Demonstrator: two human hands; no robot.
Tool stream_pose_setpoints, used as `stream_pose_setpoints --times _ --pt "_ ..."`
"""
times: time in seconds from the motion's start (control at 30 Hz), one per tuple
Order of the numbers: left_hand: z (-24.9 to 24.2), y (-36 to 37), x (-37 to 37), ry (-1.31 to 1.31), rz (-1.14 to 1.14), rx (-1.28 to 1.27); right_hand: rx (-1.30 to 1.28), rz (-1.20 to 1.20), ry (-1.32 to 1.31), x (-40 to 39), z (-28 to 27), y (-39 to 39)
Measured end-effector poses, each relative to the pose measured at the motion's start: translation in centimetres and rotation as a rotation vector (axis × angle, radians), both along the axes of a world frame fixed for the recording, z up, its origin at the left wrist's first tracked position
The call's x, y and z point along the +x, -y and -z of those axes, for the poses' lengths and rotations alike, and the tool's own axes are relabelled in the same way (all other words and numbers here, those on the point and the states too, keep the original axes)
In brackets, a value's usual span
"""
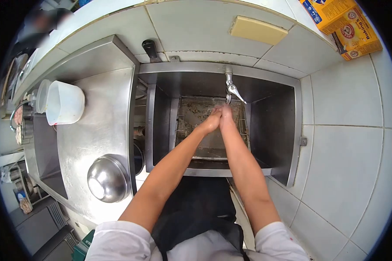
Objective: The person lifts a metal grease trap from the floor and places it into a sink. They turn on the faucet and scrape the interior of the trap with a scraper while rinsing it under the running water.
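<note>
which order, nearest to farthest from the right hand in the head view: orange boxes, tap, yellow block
1. tap, just ahead of the right hand
2. yellow block, farther ahead and slightly right, against the tiles
3. orange boxes, far off at the upper right

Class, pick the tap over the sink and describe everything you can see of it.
The tap is shiny, silver-coloured and looks metal. It stands at the middle of the sink's far rim and reaches over the basin. Its slim lever slants right and towards the person. The left hand and right hand are together by its outlet; whether they touch it, or water runs, I cannot tell.
</note>
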State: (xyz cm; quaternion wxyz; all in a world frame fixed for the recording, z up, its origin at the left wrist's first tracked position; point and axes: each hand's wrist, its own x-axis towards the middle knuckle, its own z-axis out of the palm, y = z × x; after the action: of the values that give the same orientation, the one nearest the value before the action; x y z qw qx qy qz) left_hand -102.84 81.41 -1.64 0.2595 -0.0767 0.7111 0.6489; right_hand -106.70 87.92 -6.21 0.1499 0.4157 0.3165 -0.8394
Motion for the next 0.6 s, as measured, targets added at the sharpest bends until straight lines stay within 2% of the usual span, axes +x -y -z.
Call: stream_pose_setpoints --times 0.03,0.07,0.1,0.17,0.23,0.33,0.4,0.47,0.6 --pt "0.0 0.9 0.7 -0.018 0.117 0.032 0.101 -0.088 0.073 -1.0 2.5 -0.1" --pt "-0.4 1.6 1.7 -0.019 0.116 0.028 0.204 -0.174 0.15 -1.4 3.8 -0.3" --pt "-0.9 2.2 2.7 -0.096 0.132 -0.006 0.201 -0.175 0.146 -1.1 3.5 -0.3" --pt "-1.3 3.6 4.0 -0.188 0.137 -0.05 0.031 -0.096 0.152 -1.2 2.4 0.1" --pt "-1.0 5.2 5.6 0.164 0.004 0.076 -0.061 -0.063 0.191 -2.0 3.1 -0.4" --pt "-1.3 7.6 8.0 0.286 -0.099 0.052 -0.222 0.017 0.199 -1.9 1.7 -1.4" --pt "-2.4 8.2 9.2 0.277 -0.175 0.029 -0.288 0.066 0.15 -1.9 0.6 -1.6" --pt "-3.9 8.4 9.9 0.411 -0.288 0.022 -0.254 0.09 0.215 -2.2 0.9 -1.5" --pt "-5.5 6.3 8.4 0.337 -0.309 0.061 -0.297 0.044 0.167 -2.8 1.4 -1.0"
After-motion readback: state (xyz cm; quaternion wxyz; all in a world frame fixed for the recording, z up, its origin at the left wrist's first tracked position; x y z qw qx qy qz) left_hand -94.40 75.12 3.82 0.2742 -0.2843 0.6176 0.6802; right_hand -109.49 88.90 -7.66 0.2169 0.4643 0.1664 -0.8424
